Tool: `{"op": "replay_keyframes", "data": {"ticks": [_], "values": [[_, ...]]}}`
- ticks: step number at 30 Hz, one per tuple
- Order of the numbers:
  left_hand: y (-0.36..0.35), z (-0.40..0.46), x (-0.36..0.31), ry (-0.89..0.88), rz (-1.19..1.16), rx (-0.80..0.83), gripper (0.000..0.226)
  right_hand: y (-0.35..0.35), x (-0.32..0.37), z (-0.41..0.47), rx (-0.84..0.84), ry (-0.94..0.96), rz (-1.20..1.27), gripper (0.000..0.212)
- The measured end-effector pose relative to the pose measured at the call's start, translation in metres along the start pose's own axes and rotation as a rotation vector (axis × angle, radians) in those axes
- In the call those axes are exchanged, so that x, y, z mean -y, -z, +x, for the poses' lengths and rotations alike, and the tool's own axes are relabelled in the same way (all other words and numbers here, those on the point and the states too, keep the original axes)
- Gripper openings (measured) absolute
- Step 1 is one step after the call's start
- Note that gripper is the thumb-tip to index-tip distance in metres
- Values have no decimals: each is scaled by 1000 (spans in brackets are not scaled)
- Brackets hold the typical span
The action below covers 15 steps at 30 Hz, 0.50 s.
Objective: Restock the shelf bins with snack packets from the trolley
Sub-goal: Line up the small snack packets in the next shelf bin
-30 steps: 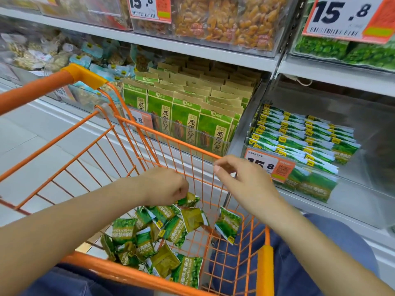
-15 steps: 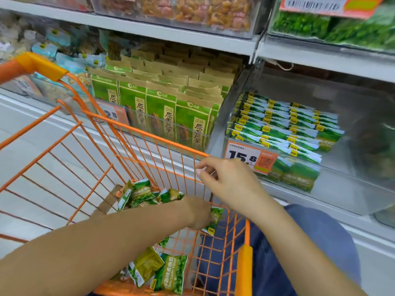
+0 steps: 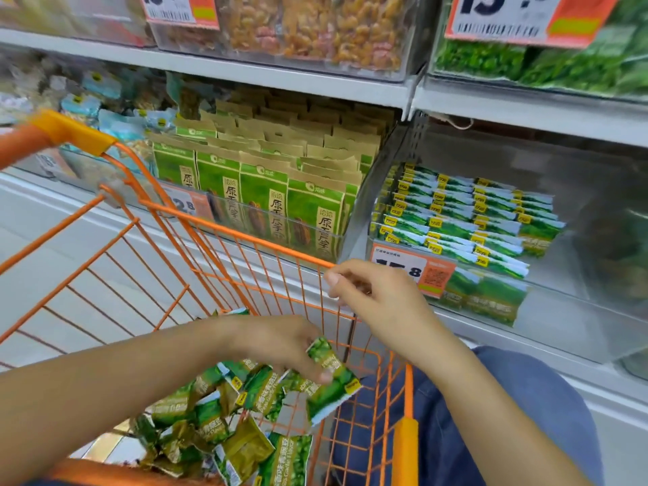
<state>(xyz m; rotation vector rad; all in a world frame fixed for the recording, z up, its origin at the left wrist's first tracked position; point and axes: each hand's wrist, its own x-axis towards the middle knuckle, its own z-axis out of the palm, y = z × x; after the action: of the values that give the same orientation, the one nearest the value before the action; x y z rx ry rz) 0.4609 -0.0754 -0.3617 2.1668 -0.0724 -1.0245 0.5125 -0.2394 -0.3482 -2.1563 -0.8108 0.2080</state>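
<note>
1. The step in hand looks like the pick-up: the left hand is down inside the orange wire trolley, near its right front corner, with its grip closed on a small green foil snack packet, thumb and fingers pinching the packet's upper edge. The packet hangs tilted, its lower end against the trolley's right wall.

2. More loose green snack packets lie in a heap on the trolley floor, toward the near edge.

3. The right hand hovers just above the trolley's front rim, its grip loosely curled with fingers half bent; it appears to hold nothing, though the palm side is hidden.

4. The target seems to be the clear plastic shelf bin on the lower shelf to the right, behind the orange price tag. Matching green packets stand there in neat overlapping rows, filling its left part; the right part looks bare.

5. The next move probably calls for lifting the packet clear of the trolley rim and laying it flat, aligned with the existing rows.
</note>
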Motion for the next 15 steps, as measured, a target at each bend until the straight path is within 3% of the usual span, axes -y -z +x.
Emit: {"op": "replay_keyframes", "data": {"ticks": [3,5,9,15], "values": [[19,-42,-2,-102,-336,-152,19,2,2,0,-143,-25,271,31],[22,-53,-4,-225,-596,-346,10,3,8,0,-194,-19,296,43],[7,-50,-16,-430,-1054,-678,23,-2,25,-2,-158,-8,304,51],[1,-47,-29,-523,-1205,-706,16,-3,31,-3,-115,17,529,27]]}}
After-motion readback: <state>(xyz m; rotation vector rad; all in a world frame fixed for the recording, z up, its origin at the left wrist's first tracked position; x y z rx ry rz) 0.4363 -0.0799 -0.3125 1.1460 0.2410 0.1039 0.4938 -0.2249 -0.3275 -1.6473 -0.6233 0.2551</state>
